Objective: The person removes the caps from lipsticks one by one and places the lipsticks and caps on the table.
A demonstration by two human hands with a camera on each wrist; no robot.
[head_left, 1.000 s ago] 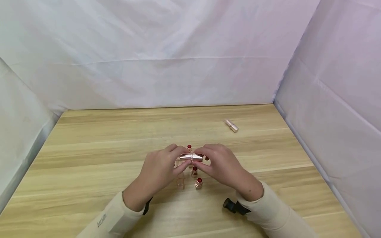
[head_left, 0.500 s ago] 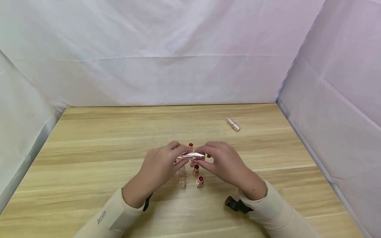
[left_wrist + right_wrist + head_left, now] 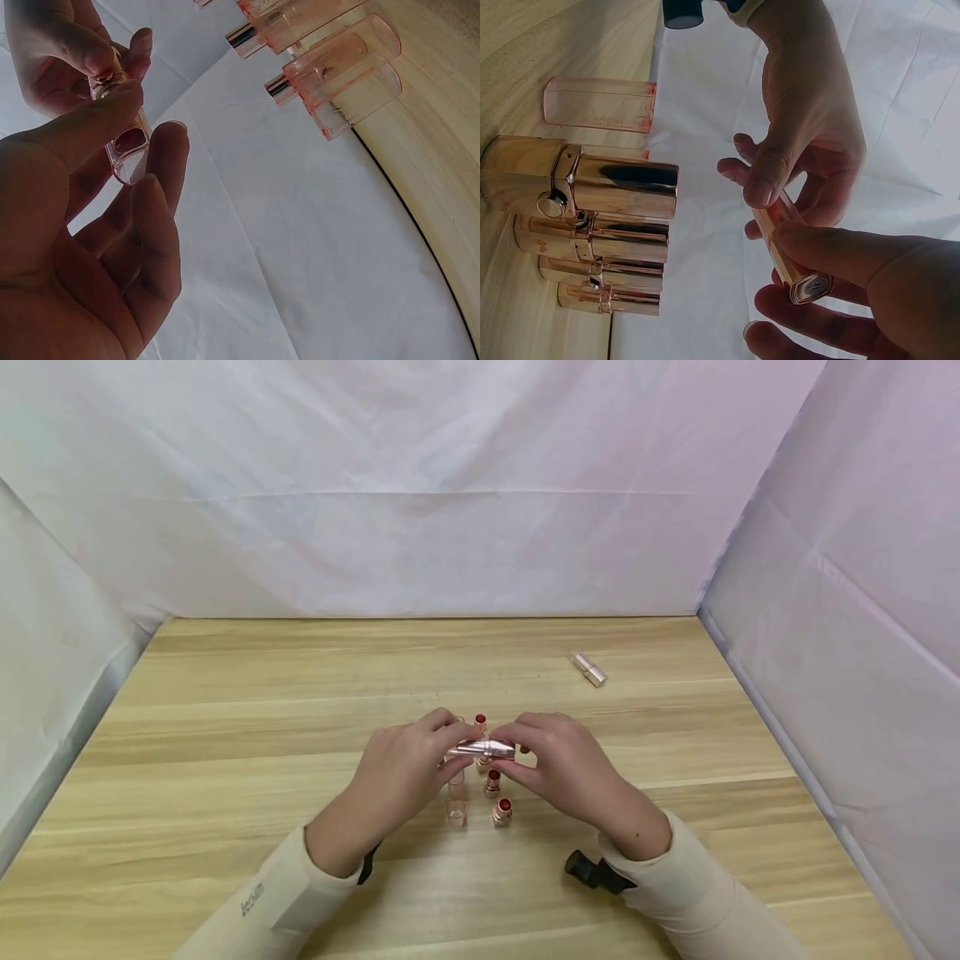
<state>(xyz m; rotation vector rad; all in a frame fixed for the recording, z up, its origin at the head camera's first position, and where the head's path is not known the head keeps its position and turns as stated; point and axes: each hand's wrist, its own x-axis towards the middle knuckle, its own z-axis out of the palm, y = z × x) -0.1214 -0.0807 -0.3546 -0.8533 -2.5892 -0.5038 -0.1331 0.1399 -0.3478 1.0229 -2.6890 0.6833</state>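
In the head view, a rose-gold lipstick (image 3: pixel 486 749) lies level between my two hands, above the table. My left hand (image 3: pixel 401 777) pinches its left end, where a clear cap (image 3: pixel 131 165) shows in the left wrist view. The gold base end, with a round label (image 3: pixel 815 286), sits between thumb and fingers of my right hand (image 3: pixel 566 772). Below the hands stand several uncapped gold lipsticks (image 3: pixel 502 812) with red tops, upright in a row. Beside them, to the left, stand clear pinkish caps (image 3: pixel 457 812), partly hidden by my left hand.
One more lipstick (image 3: pixel 588 669) lies on its side at the back right of the wooden table (image 3: pixel 262 693). White cloth walls (image 3: pixel 420 552) enclose the table at the back and sides. A black wrist camera (image 3: pixel 581 869) hangs under the right sleeve.
The head view has shifted slightly. Both hands keep their grip on the lipstick in nearly the same place, and the standing lipsticks and caps have not moved.
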